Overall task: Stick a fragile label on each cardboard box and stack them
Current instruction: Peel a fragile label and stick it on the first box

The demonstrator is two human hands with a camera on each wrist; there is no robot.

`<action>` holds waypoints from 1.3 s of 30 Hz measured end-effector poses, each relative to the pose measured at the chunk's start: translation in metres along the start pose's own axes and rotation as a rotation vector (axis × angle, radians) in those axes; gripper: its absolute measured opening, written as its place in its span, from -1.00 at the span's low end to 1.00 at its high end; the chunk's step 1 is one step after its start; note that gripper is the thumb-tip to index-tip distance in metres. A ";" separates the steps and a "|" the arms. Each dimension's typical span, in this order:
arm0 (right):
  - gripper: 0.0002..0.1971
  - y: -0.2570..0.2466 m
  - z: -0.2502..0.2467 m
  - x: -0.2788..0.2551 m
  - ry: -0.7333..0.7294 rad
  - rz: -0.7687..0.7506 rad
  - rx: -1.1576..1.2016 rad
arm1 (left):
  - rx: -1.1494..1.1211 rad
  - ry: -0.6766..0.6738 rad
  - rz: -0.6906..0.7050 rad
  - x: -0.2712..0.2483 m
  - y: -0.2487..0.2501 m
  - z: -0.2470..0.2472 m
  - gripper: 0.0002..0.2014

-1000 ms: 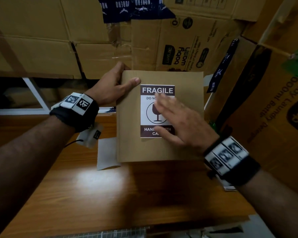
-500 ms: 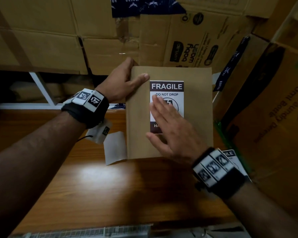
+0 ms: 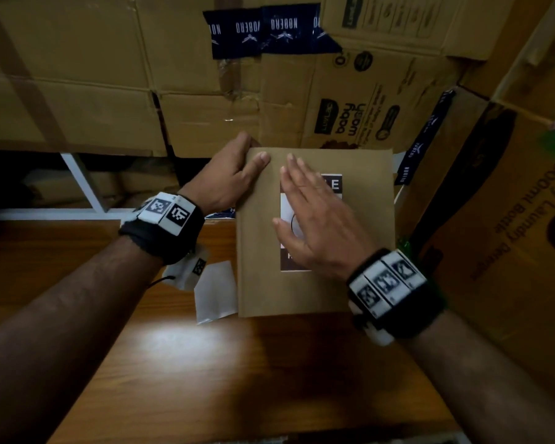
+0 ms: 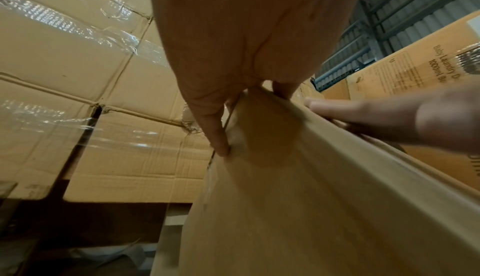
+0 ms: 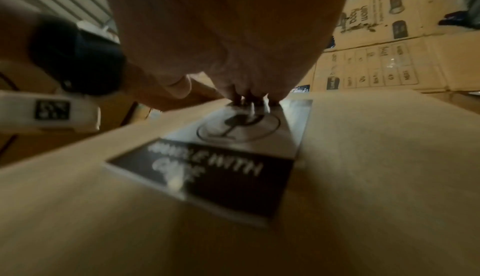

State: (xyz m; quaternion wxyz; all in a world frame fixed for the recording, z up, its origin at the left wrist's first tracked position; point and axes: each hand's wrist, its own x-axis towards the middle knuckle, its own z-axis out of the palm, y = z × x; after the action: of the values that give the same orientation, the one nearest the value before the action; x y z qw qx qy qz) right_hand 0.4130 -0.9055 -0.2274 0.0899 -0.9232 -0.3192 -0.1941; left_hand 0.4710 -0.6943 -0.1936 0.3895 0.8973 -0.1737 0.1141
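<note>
Around me rises a wall of big brown corrugated cartons point(image 3: 77, 75), some printed, some strapped with dark blue branded tape point(image 3: 269, 30), closing in behind and to my right of the glossy brown wooden tabletop point(image 3: 205, 379) I work at. On that tabletop, towards its far edge, lies the flat plain tan cardboard box point(image 3: 260, 283), lying flat with its broad face up.

As I judge it, the labelling of this box is all but finished: the black-and-white rectangular fragile label point(image 3: 335, 184) sits squarely on the top face, its dark lower band reading "handle with care" in the right wrist view, and I see no lifted corner, though my hand hides much of it. What is left is to finish smoothing it and to stack the box. I can see no other small box or any stack from here, so I cannot tell how many remain.

My left hand point(image 3: 225, 177) clamps the box's far left corner, thumb point(image 3: 260, 160) on top and fingers curled over the edge. My right hand point(image 3: 314, 219) lies flat and spread on the label, fingers straight, pressing rather than gripping.

Just beside the box's left edge lies a small white slip of backing paper point(image 3: 215, 290).
</note>
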 end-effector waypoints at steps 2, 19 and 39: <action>-0.16 0.001 0.010 0.006 -0.085 0.005 -0.107 | 0.009 0.017 0.018 -0.001 -0.002 0.001 -0.75; -0.20 -0.002 0.016 -0.001 -0.043 0.006 -0.062 | 0.048 0.110 -0.001 -0.004 -0.006 0.009 -0.64; -0.24 -0.026 0.040 -0.099 0.042 0.185 0.084 | -0.033 0.072 -0.108 -0.014 0.013 0.011 -0.12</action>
State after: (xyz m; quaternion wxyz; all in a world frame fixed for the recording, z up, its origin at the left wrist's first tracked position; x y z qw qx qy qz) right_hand 0.3374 -0.9280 -0.3037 0.1530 -0.9398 -0.2387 -0.1909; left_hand 0.4542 -0.7077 -0.1976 0.4157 0.8942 -0.1127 0.1221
